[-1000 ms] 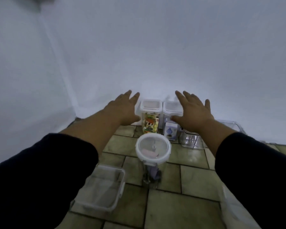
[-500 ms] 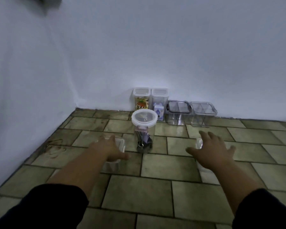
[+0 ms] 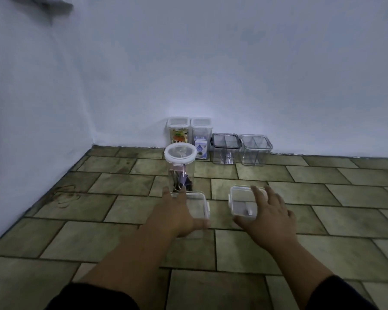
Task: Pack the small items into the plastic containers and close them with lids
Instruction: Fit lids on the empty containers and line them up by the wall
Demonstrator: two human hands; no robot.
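L hand (image 3: pixel 177 217) hung open over clear box (image 3: pixel 199 204) before round jar (image 3: pixel 180 168); R hand (image 3: pixel 270 214) open over 2nd box (image 3: pixel 239 201), jar's right.

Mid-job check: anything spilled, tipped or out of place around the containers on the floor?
Nothing spilled or tipped. The row of containers by the wall and the round-lidded jar stand upright. Only oddity: a dark scribbly stain on the floor tiles at left, clear of the containers.

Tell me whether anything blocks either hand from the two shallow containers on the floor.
Nothing visible does. The left hand is over the left container, the right hand over the right container.
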